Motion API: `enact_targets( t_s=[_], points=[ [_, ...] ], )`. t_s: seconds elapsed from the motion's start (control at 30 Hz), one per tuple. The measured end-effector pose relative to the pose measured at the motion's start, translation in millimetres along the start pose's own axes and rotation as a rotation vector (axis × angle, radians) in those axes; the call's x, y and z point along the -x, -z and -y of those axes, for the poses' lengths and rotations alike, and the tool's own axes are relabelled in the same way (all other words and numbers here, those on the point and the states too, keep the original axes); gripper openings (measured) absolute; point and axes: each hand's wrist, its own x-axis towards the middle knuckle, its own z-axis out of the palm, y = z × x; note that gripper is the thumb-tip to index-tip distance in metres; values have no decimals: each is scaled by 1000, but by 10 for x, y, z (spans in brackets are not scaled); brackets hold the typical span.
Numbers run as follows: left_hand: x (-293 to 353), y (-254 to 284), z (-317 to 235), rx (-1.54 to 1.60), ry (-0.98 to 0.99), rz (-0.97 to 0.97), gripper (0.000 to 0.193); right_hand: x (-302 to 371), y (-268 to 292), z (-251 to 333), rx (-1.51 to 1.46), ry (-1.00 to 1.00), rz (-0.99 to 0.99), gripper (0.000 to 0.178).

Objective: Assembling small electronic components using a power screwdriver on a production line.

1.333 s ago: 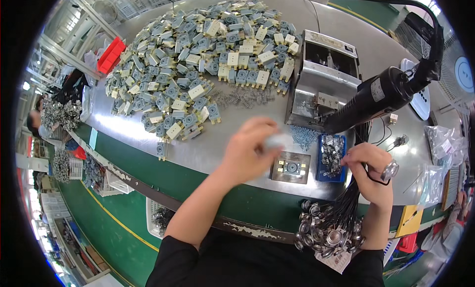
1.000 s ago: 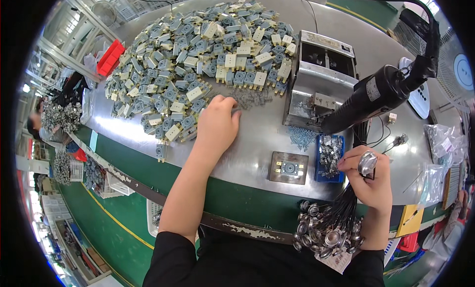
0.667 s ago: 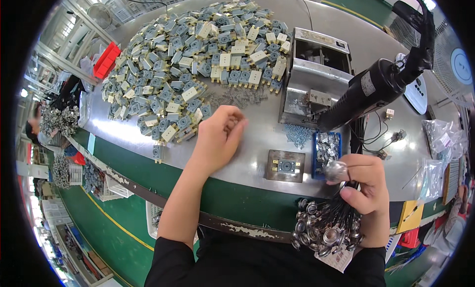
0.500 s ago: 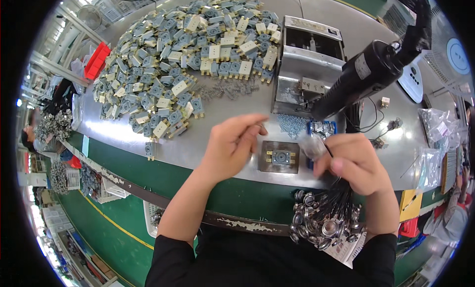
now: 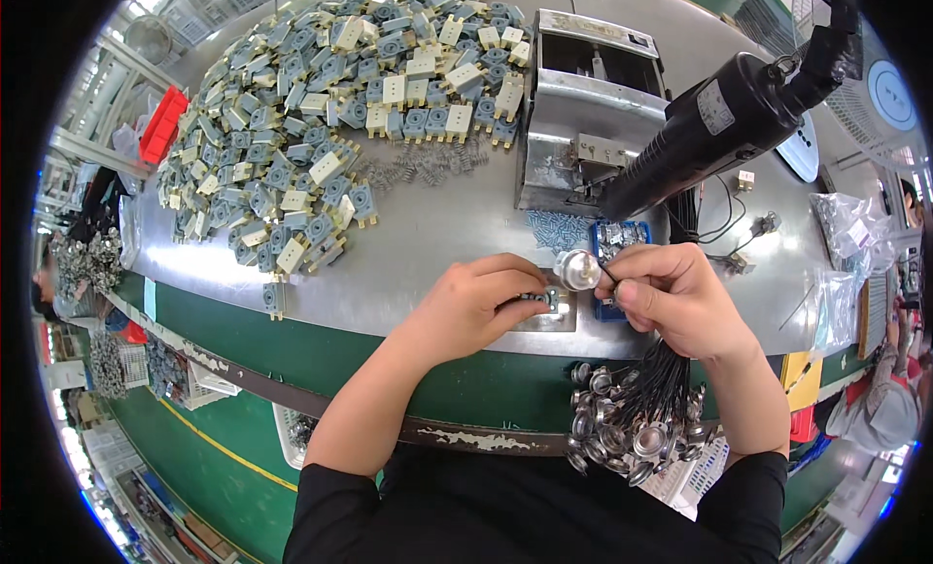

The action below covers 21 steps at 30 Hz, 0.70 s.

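Observation:
My left hand (image 5: 476, 307) has its fingers curled round a small grey block (image 5: 553, 299) with brass-coloured terminals, which sits on a flat metal plate (image 5: 564, 325) near the table's front edge. Its fingers cover most of the block. Just right of it, my right hand (image 5: 685, 297) pinches the black wire of a round silver metal cup (image 5: 578, 270). That cup hangs in front of my right fingertips, close to the block. Below my right hand, a bundle of similar round metal cups (image 5: 646, 438) on black wires hangs over the table edge.
A big heap of grey and cream blocks (image 5: 369, 88) covers the back left, with loose springs (image 5: 423, 164) beside it. Small blue screws (image 5: 556, 229) lie by a blue tray (image 5: 622, 236). A black cylindrical power tool (image 5: 680, 141) leans before a metal machine (image 5: 583, 107). Plastic bags (image 5: 855, 234) lie right.
My left hand has moved right and down onto the grey block, which showed uncovered before. My right hand has shifted slightly left and up, bringing the metal cup nearer the block. The view has shifted slightly.

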Motion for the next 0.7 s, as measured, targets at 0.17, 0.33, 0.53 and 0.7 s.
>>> enact_targets(
  t_s=[0.17,0.33,0.53,0.7],
  points=[
    [-21,52,-32,-38,25,62,20,-13,-162,32,62,8,-86,23],
    [9,17,2,15,25,16,20,-3,-169,-20,159,74,-99,22],
    [16,34,22,78,40,26,23,-8,-178,-56,174,55,-112,20],
    [-3,72,-47,129,105,-29,40,-11,-136,-49,117,-24,-102,20]
  ],
)
